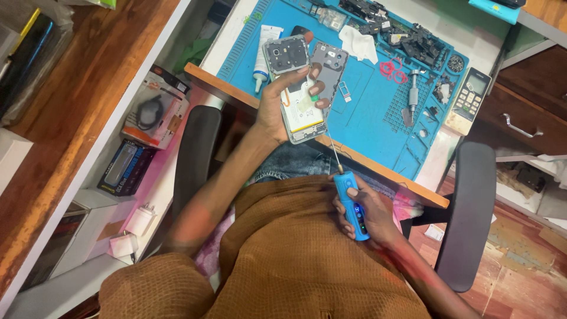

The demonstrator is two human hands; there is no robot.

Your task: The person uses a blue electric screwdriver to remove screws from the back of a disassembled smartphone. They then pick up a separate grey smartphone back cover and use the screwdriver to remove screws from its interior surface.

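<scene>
Your left hand [276, 106] grips an opened smartphone [298, 94], back cover off, battery and camera module exposed, fingers wrapped around both long edges, above the near edge of the blue repair mat [366, 112]. I'd judge it light, rigid and fragile inside, so keep your grip on the frame, not the battery. Just beyond it on the mat lies the grey back cover [331, 62]. Your right hand [366, 215] is clenched on a blue electric screwdriver [352, 204], held near your lap, bit pointing towards the phone.

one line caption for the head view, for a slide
Left hand holds an opened phone above a blue repair mat; right hand grips a blue electric screwdriver.
</scene>
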